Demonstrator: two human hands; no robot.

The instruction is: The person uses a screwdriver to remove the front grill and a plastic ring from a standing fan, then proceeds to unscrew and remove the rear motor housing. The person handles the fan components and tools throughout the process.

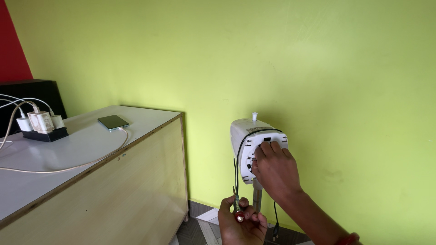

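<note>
Right hand [274, 169] had fingertips pressed on the rear of the white motor housing [254, 147] atop its pole. Left hand [240, 221] was fisted round a screwdriver [236, 205], tip up. Risk: the black cable [237, 159] could snag; the housing might tip if pushed.

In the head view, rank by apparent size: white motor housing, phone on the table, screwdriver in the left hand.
1. white motor housing
2. phone
3. screwdriver
The last two look close; the hand hides part of the screwdriver.
</note>
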